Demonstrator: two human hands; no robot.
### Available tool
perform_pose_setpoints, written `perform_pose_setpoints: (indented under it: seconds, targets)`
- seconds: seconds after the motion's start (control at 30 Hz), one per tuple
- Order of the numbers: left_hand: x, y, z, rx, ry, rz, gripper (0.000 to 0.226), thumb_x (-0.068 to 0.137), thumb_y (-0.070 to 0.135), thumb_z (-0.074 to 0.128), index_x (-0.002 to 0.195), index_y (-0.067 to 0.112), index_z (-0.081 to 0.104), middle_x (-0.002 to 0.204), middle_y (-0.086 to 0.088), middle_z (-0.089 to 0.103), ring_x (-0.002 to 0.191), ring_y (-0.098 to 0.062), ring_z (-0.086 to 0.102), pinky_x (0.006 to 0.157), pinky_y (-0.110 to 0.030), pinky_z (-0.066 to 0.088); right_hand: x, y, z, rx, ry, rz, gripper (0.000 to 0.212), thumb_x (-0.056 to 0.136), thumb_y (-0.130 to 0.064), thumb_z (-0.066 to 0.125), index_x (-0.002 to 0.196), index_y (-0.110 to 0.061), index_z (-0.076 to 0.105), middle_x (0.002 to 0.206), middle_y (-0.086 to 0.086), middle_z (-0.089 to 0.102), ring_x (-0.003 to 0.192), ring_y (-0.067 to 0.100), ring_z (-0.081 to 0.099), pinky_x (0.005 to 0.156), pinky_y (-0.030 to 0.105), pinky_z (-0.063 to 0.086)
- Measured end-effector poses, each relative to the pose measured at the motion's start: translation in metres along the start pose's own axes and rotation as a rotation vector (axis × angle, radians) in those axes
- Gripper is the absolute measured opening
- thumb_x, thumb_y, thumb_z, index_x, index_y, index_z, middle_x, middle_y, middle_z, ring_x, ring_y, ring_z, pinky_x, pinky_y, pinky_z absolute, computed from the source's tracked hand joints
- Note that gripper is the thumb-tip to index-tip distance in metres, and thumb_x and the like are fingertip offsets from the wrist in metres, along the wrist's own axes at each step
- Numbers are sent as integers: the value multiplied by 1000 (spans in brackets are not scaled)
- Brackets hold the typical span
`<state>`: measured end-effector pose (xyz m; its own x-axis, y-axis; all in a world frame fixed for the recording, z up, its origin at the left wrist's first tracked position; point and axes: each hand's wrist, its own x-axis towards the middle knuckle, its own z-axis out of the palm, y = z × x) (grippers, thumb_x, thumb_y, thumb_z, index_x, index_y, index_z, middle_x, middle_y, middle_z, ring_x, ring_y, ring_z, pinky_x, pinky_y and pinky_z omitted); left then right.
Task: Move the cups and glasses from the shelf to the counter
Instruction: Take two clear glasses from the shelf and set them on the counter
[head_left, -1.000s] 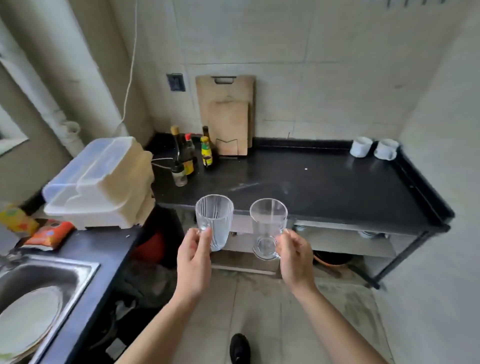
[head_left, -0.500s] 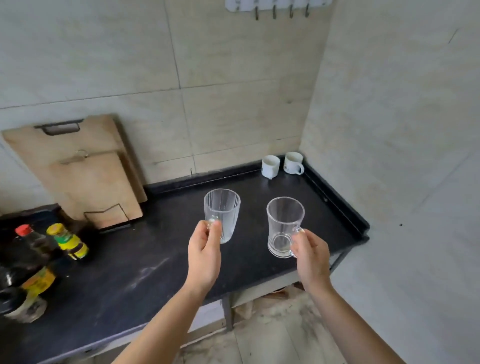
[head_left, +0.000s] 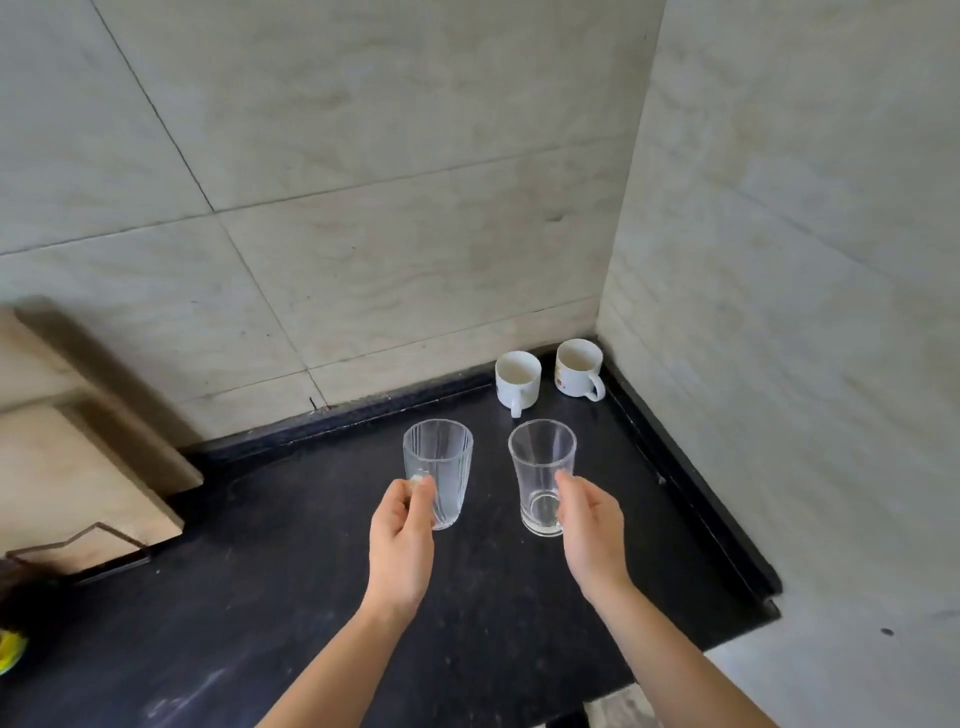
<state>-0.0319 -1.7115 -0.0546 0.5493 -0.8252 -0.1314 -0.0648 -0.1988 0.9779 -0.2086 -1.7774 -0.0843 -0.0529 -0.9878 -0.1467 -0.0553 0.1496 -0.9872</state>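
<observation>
My left hand (head_left: 402, 540) grips a ribbed clear glass mug (head_left: 441, 467) by its handle. My right hand (head_left: 592, 525) holds a smooth clear glass mug (head_left: 540, 467) the same way. Both glasses stay upright above the black counter (head_left: 291, 597), side by side. Whether their bases touch the counter I cannot tell. Two white ceramic cups (head_left: 517, 379) (head_left: 576, 368) stand in the far right corner of the counter, just beyond the glasses.
Tiled walls close the counter at the back and right. Wooden cutting boards (head_left: 67, 467) lean on the wall at the left in a wire holder. A bottle's yellow-green edge (head_left: 10, 649) shows at the far left. The counter's raised rim (head_left: 696, 514) runs along the right.
The view has closed in on the counter's right corner. Both hands have carried the glasses forward and lower, nearer the two white cups.
</observation>
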Motion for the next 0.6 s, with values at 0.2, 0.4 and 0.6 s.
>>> perform_pose_setpoints:
  seconds: [0.2, 0.4, 0.6]
  targets:
    - [71, -14, 44, 40, 138, -146, 44, 100, 42, 47, 67, 16, 35, 65, 3, 34, 63, -12, 31, 61, -35, 31, 99, 11, 19, -30, -117, 61, 52, 98, -22, 56, 60, -1, 27, 57, 7, 33, 54, 12, 30, 49, 20, 25]
    - [130, -47, 57, 75, 216, -226, 43, 100, 41, 47, 68, 14, 37, 63, 4, 35, 59, -9, 33, 60, -32, 32, 155, 44, 58, -70, -214, 106, 50, 98, -18, 55, 61, 0, 26, 55, 3, 29, 54, 11, 27, 49, 21, 22]
    - [180, -92, 70, 27, 239, -258, 45, 99, 45, 48, 68, 14, 35, 66, -2, 33, 63, -15, 31, 59, -34, 31, 188, 88, 104, -60, -221, 112, 51, 100, -15, 53, 57, -4, 27, 52, -3, 28, 51, 7, 26, 48, 20, 23]
